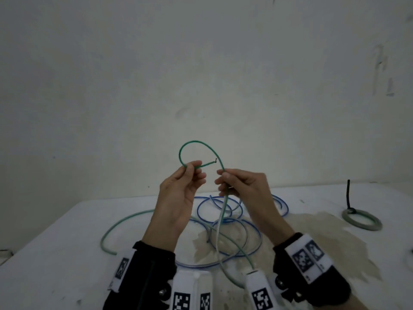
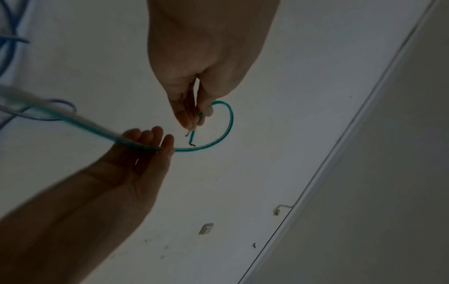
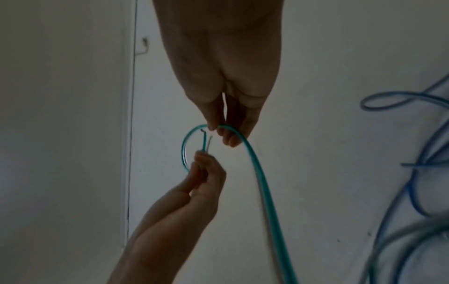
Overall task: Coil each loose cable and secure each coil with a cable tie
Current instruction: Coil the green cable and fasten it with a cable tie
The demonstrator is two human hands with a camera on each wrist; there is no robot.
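Wrist straps w/ printed marker tags sit nearest the camera on both forearms. Table: white top, brownish stain near centre. Blue cable lies loose on it in several overlapping loops, below and behind the hands. Green cable trails across the table from the left, passes under the hands and rises to them. Left hand: raised off the table, thumb and fingertips pinch the green cable close to its free end; a short stub w/ bare wire tip sticks out to the right. Right hand: raised alongside, fingers curled, pinching the same cable further along. Between the two grips the cable arcs up into one small loop. Far right of table: grey coil, already bound w/ a black tie whose tail stands upright. Behind: plain wall
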